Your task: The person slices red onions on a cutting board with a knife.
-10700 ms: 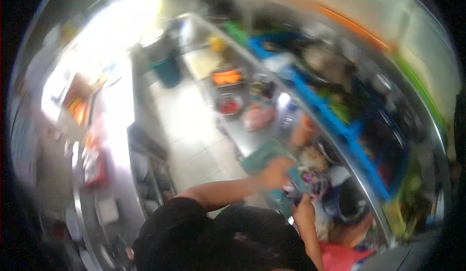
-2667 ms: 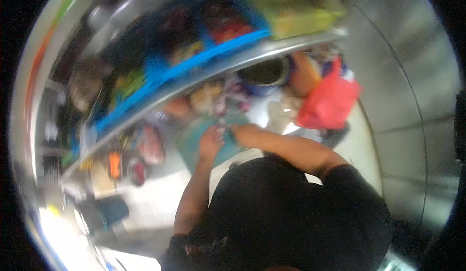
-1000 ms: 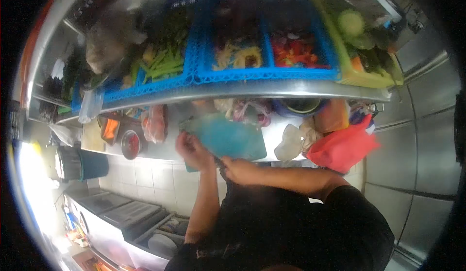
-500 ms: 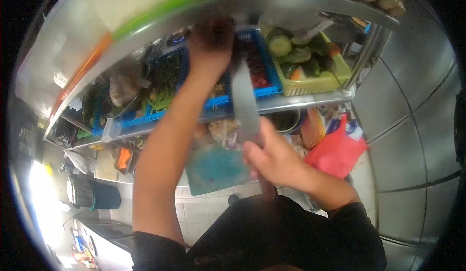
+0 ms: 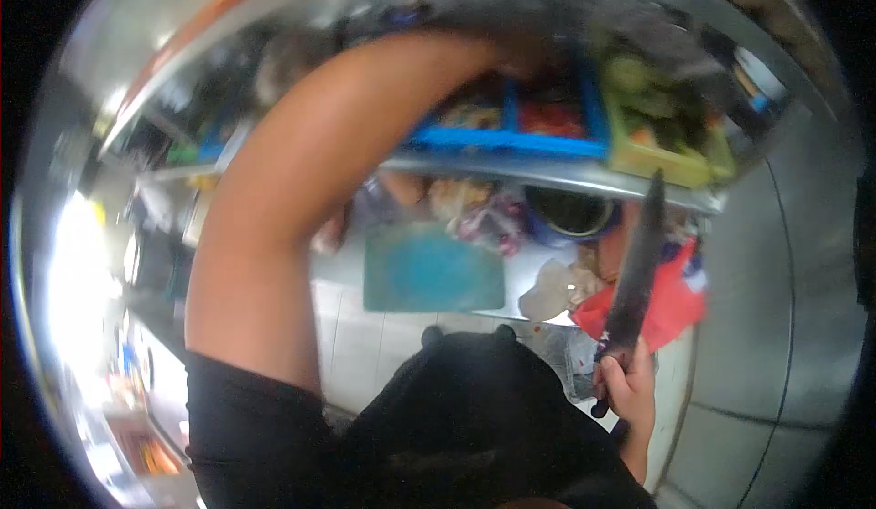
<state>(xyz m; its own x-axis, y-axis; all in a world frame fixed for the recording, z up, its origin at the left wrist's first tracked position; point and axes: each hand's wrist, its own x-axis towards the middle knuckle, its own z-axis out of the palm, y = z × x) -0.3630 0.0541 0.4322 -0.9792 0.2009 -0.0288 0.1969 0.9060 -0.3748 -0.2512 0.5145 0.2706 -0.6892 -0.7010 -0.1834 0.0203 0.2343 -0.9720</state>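
A large kitchen knife stands nearly upright at the right, its dark handle wrapped in my right hand. The blade tip points up toward the yellow-green basket of vegetables. My left arm stretches across the upper shelf, and my left hand is dark and blurred over a blue basket holding red pieces. Its fingers are not distinct. Below the shelf, a teal cutting board lies flat on the counter.
The shelf's metal edge runs across above the board. Around the board are a purple-and-white bundle, a dark round pot, a pale bag and a red bag. A tiled wall borders the right.
My left hand has shifted right along the shelf. My right hand has carried the knife down and to the right, away from the shelf front. The view has shifted too.
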